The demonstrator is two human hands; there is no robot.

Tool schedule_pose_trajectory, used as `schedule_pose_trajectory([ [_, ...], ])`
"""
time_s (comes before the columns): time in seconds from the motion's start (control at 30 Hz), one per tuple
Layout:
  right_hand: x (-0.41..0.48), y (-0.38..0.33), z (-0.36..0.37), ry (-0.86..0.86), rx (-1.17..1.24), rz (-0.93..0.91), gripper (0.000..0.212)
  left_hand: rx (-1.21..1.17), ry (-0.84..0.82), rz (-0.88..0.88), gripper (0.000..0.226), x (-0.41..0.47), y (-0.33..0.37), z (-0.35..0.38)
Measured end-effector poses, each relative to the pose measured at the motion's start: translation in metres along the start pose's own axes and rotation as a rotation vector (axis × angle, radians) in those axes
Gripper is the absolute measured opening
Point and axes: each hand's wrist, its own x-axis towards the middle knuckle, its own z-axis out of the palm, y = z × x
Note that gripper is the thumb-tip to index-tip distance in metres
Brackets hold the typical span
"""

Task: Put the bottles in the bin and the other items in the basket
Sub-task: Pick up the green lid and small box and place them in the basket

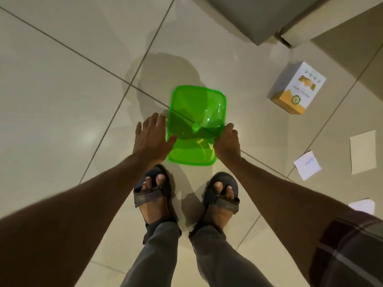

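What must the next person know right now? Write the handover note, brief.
Right hand: pinching the right edge of the green translucent container.
Left hand: open, fingers spread at the container's left edge; grip not clear.
Container is at floor level in front of the feet.
On the floor to the right: a carton box and loose papers.
No bottles, bin or basket in view.
Nothing visibly sorted yet; box and papers remain to collect.

a plastic container (196, 112) is held between the fingers of the left hand (152, 137) and right hand (227, 141), above the feet (153, 195). a carton (296, 88) and papers (362, 151) lie right of the right fingers.
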Motion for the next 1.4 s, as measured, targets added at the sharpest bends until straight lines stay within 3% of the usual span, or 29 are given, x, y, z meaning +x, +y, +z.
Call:
schedule_pose_trajectory([
  [0.17, 0.019, 0.006, 0.009, 0.023, 0.034, 0.055, 0.031, -0.109, 0.048, -0.028, 0.064, 0.015, -0.006, 0.007],
  [0.43, 0.003, 0.007, -0.016, 0.028, 0.25, 0.004, 0.014, -0.577, 0.083, -0.298, 0.071, 0.018, 0.013, -0.021],
  [0.53, -0.011, 0.005, -0.03, 0.037, 0.35, -0.078, 0.008, -0.886, 0.094, -0.442, 0.075, 0.018, 0.026, -0.038],
  [0.6, -0.022, 0.003, -0.04, 0.04, 0.382, -0.146, 0.007, -1.045, 0.099, -0.487, 0.067, 0.017, 0.034, -0.049],
  [0.73, -0.032, 0.005, -0.062, 0.056, 0.426, -0.194, 0.007, -1.147, 0.049, -0.42, 0.033, 0.014, 0.053, -0.061],
  [0.83, -0.029, 0.009, -0.086, 0.077, 0.418, -0.201, 0.019, -1.256, -0.026, -0.358, 0.022, 0.013, 0.065, -0.066],
  [0.97, -0.003, 0.02, -0.12, 0.234, 0.317, -0.166, 0.042, -1.304, -0.046, -0.36, 0.018, 0.021, 0.077, -0.063],
  [1.17, 0.064, 0.045, -0.152, 0.433, 0.108, 0.118, 0.063, -1.271, -0.056, -0.432, 0.016, 0.047, 0.083, -0.05],
  [1.27, 0.089, 0.049, -0.154, 0.459, 0.171, 0.26, 0.087, -1.261, -0.059, -0.443, 0.014, 0.062, 0.079, -0.043],
  [1.4, 0.112, 0.053, -0.145, 0.407, 0.207, 0.287, 0.098, -1.263, -0.074, -0.433, 0.015, 0.075, 0.071, -0.04],
])
